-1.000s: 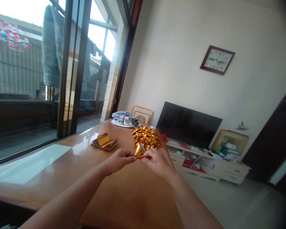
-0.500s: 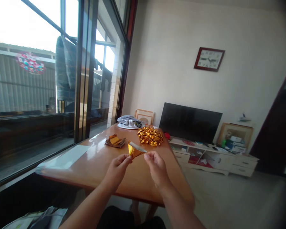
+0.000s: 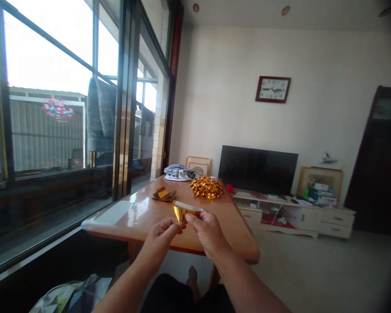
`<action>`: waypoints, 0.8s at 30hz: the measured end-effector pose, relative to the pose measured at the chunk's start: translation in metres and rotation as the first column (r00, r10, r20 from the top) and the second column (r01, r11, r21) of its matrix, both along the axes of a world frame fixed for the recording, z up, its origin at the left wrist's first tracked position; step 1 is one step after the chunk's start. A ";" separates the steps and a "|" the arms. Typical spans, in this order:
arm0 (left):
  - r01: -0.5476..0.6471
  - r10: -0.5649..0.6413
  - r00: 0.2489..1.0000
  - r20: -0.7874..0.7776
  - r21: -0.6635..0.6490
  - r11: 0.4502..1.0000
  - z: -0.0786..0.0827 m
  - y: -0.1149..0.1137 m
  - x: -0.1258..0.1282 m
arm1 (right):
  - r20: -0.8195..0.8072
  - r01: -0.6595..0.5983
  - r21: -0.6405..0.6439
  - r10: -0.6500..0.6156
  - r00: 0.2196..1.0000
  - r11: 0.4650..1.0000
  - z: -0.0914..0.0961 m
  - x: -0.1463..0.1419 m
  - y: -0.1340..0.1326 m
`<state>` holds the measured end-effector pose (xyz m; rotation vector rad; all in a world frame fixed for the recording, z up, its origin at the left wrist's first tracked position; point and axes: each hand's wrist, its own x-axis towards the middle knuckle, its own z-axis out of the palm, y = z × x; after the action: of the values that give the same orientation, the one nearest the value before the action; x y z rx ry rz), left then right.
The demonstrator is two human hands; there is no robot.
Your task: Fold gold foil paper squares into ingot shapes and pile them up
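Foil [image 3: 179, 213] pinched, left hand [image 3: 163, 232] and right hand [image 3: 208, 229] close together

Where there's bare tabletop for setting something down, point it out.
The table shows bare surface right of the right hand, out to the edge, and between the left hand and the gold foil stack. Crowded: the far end, with cloth and a gold foil pile.

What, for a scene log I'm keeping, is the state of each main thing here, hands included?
Left hand: closed on the foil's lower end
Right hand: closed on the foil's right part
Gold foil: bent, pale strip uppermost, held up
Gold sheets: loosely stacked
Gold pieces: heaped
Cloth: bundled
Television: screen dark
Cabinet drawers: shut
Wall clock: hung up
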<state>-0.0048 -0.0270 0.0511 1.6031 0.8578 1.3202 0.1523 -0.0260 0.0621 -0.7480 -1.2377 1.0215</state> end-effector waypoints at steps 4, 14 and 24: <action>0.004 -0.004 1.000 0.030 0.031 1.000 -0.001 0.000 0.003 | -0.027 -0.030 -0.007 0.030 0.999 1.000 0.002 -0.004 -0.002; -0.071 0.053 0.979 0.199 0.080 0.994 -0.017 0.001 0.014 | -0.206 0.014 -0.153 -0.045 0.978 0.988 -0.023 -0.031 -0.009; -0.198 0.180 0.972 0.152 0.111 0.974 -0.020 -0.001 0.029 | -0.511 0.007 -0.228 -0.126 0.850 0.974 -0.014 -0.039 -0.012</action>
<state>0.0243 -0.0283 0.0312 1.5307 0.8717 1.6309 0.1129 -0.0375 0.0480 -0.6147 -0.6276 1.2163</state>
